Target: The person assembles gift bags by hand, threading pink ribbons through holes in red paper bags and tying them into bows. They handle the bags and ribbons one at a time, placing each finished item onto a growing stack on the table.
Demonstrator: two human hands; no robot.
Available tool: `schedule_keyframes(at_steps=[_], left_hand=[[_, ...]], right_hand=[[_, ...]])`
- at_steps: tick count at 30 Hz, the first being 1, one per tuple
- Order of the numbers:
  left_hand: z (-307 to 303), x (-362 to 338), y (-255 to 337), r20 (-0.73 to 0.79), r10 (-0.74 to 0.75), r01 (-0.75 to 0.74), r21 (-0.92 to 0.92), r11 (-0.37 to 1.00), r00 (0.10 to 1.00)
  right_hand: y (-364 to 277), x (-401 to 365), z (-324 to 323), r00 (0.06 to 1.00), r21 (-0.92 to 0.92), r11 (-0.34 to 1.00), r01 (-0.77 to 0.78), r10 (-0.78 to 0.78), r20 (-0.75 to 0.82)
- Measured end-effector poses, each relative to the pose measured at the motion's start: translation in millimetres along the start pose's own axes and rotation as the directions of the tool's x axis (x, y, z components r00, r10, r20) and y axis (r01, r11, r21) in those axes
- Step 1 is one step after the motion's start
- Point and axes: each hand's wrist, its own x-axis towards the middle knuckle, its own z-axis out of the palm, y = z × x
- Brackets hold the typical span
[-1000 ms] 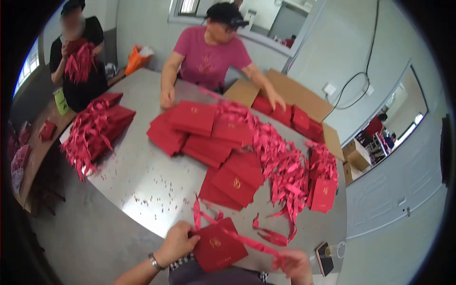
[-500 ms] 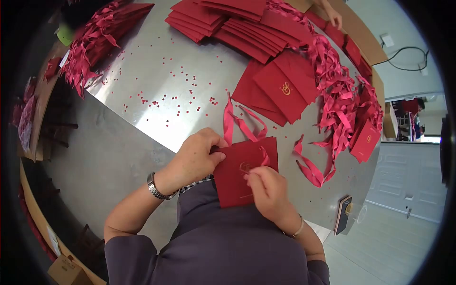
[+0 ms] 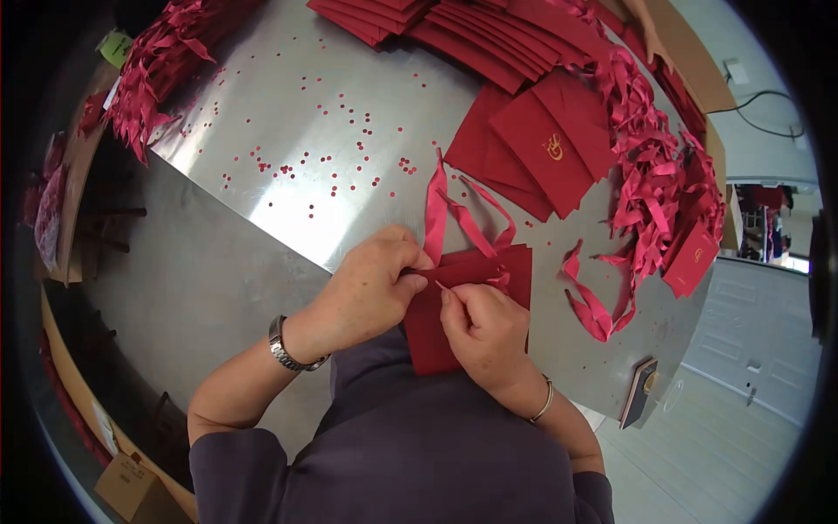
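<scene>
In front of my body is a flat red paper bag (image 3: 428,336) with an open top edge. My left hand (image 3: 375,278) pinches its upper left corner between thumb and fingers. My right hand (image 3: 491,336) is closed in front of the bag, pinching a pink ribbon whose tip (image 3: 443,286) pokes out above the thumb near the left hand. A ribbon loop (image 3: 439,214) rises from behind the bag's top edge onto the metal table (image 3: 292,223). Another short ribbon piece (image 3: 500,280) shows at the bag's upper right. My right fingers cover the bag's printed front.
Flat red bags (image 3: 548,148) lie beyond my hands, with stacks (image 3: 489,39) behind. Ribboned bags are heaped right (image 3: 646,192) and far left (image 3: 161,74). Small red paper dots (image 3: 333,176) litter the table. A loose ribbon (image 3: 591,313), a phone (image 3: 639,393) and another person's hand (image 3: 653,44) are at right.
My right hand has moved up the bag, bringing the ribbon end close to my left fingers at the top edge. The left hand keeps its pinch. The view has shifted slightly.
</scene>
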Motion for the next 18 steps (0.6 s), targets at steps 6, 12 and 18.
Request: schedule_keyframes(at_steps=[6,12,18], left_hand=[[1,-3,-1,-0.048,0.030,-0.030,-0.002,1.000,0.998],[6,-6,-4,-0.098,0.040,-0.040,0.002,0.999,0.994],[6,-7,-5,-0.090,0.080,-0.082,-0.019,0.996,0.993]], right_hand=[[-3,8,7,0.998,-0.109,0.992,0.062,-0.064,-0.015],[-4,16,4,0.997,-0.077,0.996,0.040,-0.035,0.067],[-5,19,6,0.992,-0.141,0.987,0.081,-0.066,0.108]])
